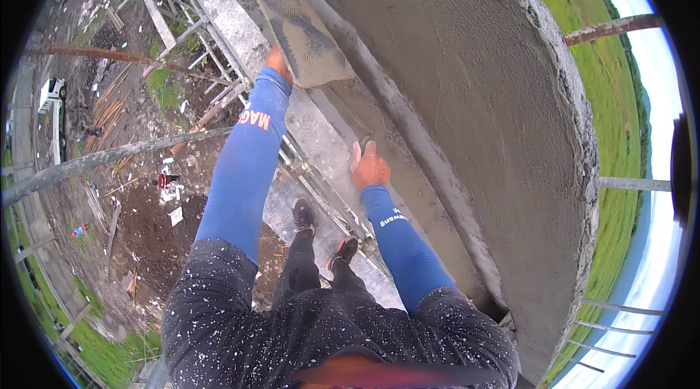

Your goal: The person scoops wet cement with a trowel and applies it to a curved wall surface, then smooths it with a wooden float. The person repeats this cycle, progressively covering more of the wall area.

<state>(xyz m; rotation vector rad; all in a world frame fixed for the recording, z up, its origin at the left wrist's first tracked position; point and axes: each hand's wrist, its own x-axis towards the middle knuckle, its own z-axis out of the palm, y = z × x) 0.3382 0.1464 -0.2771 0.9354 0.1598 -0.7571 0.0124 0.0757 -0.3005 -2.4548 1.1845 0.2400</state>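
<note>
My left hand (278,64) is closed beneath a plasterer's hawk (302,39), a flat board smeared with wet grey mortar; most of the fingers are hidden under it. The board is tilted beside a grey plastered ledge. Lower and to the right, my right hand (372,170) is closed around the handle of a trowel (364,142), with the thumb along its top. Its blade is hard to tell from the mortar on the narrow band (408,188) under it. Right of the hand, a raised rib runs along the band.
A broad freshly plastered surface (481,97) with a rough edge fills the right. I stand on a narrow scaffold platform (284,203). Metal poles (109,159) cross on the left, high above muddy ground with planks and a truck (55,119). Green fields lie beyond.
</note>
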